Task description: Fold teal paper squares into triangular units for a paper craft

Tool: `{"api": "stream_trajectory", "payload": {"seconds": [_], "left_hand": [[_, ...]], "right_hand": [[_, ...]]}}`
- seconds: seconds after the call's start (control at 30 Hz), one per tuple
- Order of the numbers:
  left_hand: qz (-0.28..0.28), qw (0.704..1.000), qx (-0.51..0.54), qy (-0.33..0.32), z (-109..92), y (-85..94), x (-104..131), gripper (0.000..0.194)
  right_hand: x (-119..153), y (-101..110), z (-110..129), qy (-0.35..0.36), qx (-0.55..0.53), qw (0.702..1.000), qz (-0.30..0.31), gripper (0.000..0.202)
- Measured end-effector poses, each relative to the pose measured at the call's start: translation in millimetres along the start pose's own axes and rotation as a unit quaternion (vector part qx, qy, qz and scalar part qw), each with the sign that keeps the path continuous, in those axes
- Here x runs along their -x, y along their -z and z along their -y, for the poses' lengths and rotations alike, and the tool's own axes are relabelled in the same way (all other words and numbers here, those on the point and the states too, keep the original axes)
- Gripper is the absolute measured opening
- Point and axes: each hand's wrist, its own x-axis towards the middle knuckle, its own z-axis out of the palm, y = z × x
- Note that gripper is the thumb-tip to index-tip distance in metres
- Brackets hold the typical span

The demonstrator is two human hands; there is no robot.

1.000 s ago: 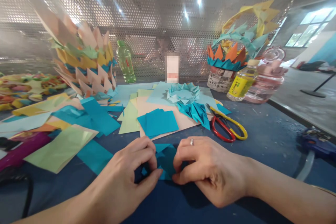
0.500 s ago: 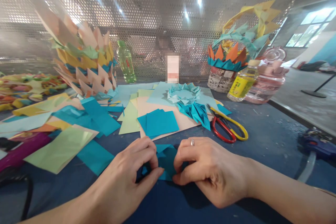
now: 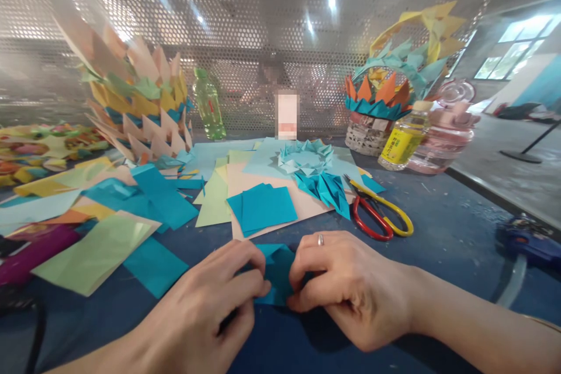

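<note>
A piece of blue paper (image 3: 279,274), partly folded at its top edge, lies on the table between my hands. My left hand (image 3: 221,289) has curled fingers at the paper's left side, with the index fingertip pressed on it and the thumb lower down. At the right edge, my right hand (image 3: 346,280), with a ring on one finger, pinches the sheet between thumb and fingers. Just beyond lies a small stack of blue paper squares (image 3: 267,207). Pleated blue folded pieces (image 3: 323,190) and a light-blue folded paper ring (image 3: 307,156) sit behind it.
Scissors (image 3: 381,210) with red and yellow handles lie right of the stack. Loose paper sheets (image 3: 99,251) and a purple glue gun (image 3: 41,251) are at left, a blue glue gun (image 3: 532,239) at right. Folded-paper baskets (image 3: 379,105) and bottles (image 3: 403,137) stand behind.
My left thumb has come away from the paper's lower edge and moved down, while the fingers stay on the sheet. My right hand keeps its pinch. The view has shifted slightly.
</note>
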Motion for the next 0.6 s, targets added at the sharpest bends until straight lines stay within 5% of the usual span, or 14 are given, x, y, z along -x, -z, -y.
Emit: {"api": "stream_trajectory", "payload": {"seconds": [0.2, 0.6], "left_hand": [[-0.035, 0.995, -0.077, -0.044, 0, -3.4, 4, 0.019], [-0.145, 0.945, -0.207, -0.208, 4, -5.2, 17, 0.039]], "right_hand": [[-1, -1, 1, -0.009, -0.001, 1.000, 0.003, 0.048], [-2, -3, 7, -0.017, 0.055, 0.997, 0.048, 0.031]]}}
